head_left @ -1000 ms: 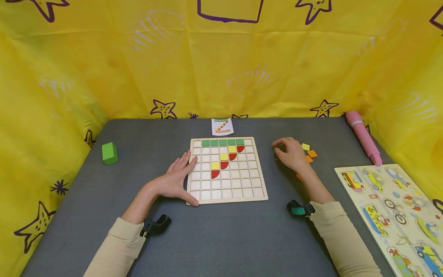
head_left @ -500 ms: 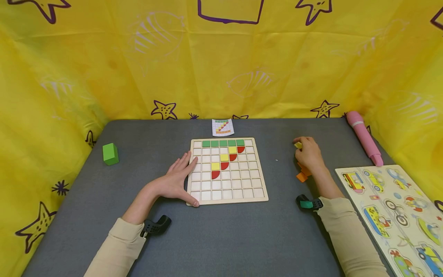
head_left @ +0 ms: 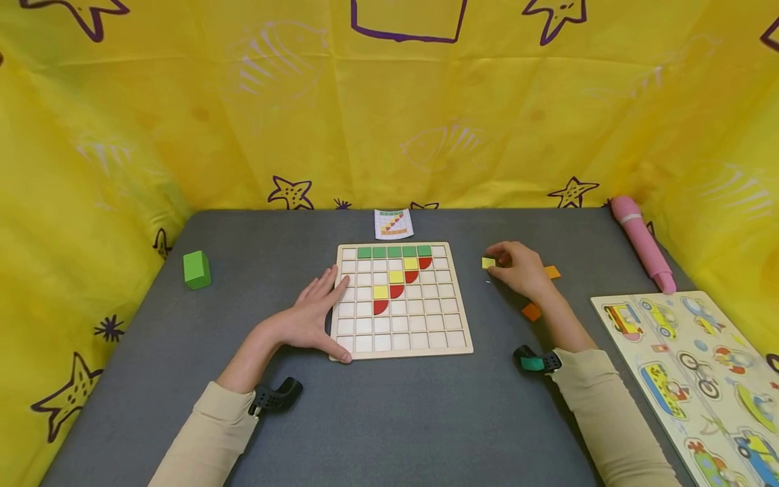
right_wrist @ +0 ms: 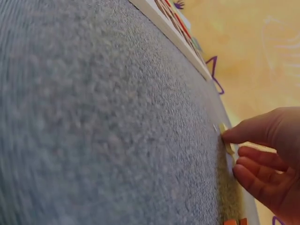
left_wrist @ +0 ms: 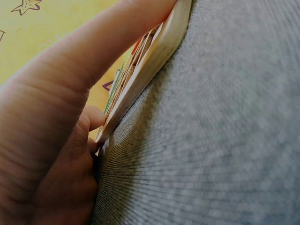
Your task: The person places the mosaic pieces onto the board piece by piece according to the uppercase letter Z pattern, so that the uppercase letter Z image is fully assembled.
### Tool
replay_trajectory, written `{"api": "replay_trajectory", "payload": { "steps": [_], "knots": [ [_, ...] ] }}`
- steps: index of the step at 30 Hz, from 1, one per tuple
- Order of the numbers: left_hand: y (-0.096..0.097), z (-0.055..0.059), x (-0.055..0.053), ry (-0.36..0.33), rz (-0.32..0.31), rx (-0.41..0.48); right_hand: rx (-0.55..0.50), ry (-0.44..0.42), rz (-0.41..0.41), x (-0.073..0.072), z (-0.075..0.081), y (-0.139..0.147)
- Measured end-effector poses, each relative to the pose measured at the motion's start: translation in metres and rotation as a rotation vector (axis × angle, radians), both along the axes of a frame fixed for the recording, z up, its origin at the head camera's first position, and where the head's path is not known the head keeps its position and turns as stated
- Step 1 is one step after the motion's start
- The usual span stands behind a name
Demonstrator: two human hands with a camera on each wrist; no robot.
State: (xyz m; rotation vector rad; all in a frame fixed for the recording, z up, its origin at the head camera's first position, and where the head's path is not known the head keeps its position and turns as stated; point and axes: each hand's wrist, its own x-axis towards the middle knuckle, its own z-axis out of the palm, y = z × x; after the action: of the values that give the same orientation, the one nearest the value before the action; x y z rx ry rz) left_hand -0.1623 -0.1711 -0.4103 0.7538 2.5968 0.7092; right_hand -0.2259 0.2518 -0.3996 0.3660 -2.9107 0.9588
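A wooden grid board [head_left: 426,325] lies mid-table, holding a row of green squares [head_left: 394,252] and a diagonal of yellow squares and red quarter-circles [head_left: 397,291]. My left hand [head_left: 307,314] rests spread at the board's left side, thumb on the near left corner and fingers along the edge. To the right of the board, my right hand [head_left: 520,272] pinches a yellow square tile [head_left: 488,263] between thumb and fingertips, low over the table. The right wrist view shows this yellow tile [right_wrist: 227,140] edge-on at the thumb tip.
Orange tiles [head_left: 532,312] lie beside the right forearm, partly hidden by it. A small pattern card [head_left: 393,224] stands behind the board. A green block [head_left: 197,270] is at far left. At right are a pink microphone-shaped object [head_left: 642,243] and a picture puzzle board [head_left: 663,352].
My right hand went right to the loose tiles, took hold of a yellow one and came back left with it. The left hand stayed on the board.
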Motion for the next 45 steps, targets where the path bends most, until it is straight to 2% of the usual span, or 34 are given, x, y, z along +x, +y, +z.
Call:
{"api": "replay_trajectory", "payload": {
  "steps": [11,19,23,33,41,45],
  "knots": [
    [0.001,0.001,0.001,-0.007,-0.001,0.004,-0.015,-0.008,-0.014,0.004,-0.002,-0.012],
    [0.001,0.002,0.0,-0.013,-0.004,-0.006,-0.105,-0.063,0.021,0.011,0.005,-0.047],
    [0.001,0.001,-0.001,-0.012,-0.006,-0.006,-0.146,-0.083,0.079,0.017,0.01,-0.071],
    [0.001,0.001,-0.001,-0.007,-0.005,-0.013,-0.195,-0.077,0.3,0.033,0.01,-0.131],
    [0.0,0.001,-0.001,-0.001,-0.01,-0.002,-0.136,-0.005,0.448,0.041,0.005,-0.162],
    [0.0,0.001,-0.001,0.0,-0.011,-0.004,-0.081,0.026,0.492,0.043,0.003,-0.174]
  ]
}}
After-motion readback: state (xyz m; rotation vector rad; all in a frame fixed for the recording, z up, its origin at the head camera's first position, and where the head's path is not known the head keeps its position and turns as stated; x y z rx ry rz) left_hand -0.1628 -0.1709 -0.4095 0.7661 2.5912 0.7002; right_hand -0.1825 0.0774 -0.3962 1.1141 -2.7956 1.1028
